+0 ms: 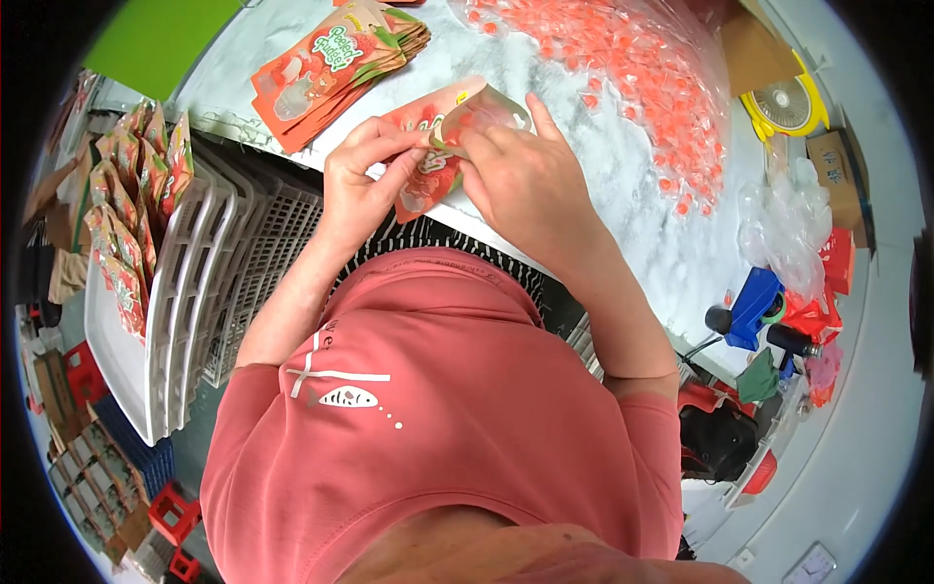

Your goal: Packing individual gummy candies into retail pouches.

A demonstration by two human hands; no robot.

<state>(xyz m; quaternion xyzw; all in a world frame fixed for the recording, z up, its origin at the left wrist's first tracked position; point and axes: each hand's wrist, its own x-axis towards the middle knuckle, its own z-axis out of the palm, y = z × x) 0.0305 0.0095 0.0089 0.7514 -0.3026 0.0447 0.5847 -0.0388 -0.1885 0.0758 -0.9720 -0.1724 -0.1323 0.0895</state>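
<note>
2 hands working 1 orange snack pouch [433, 156] at near table edge: left hand [362, 180] pinching rim, right hand [520, 175] holding mouth open. Weakening pinch risking pouch tipping, spilling toward wrapped candies [623, 73] far right.

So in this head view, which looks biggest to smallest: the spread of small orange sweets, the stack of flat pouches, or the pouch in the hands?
1. Spread of orange sweets.
2. Stack of flat pouches.
3. Pouch in the hands, partly covered, so only roughly judged.

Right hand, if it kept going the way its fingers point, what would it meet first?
The right hand points up-left over the pouch it holds; beyond that, likely the stack of flat pouches, though depth is unclear.
</note>
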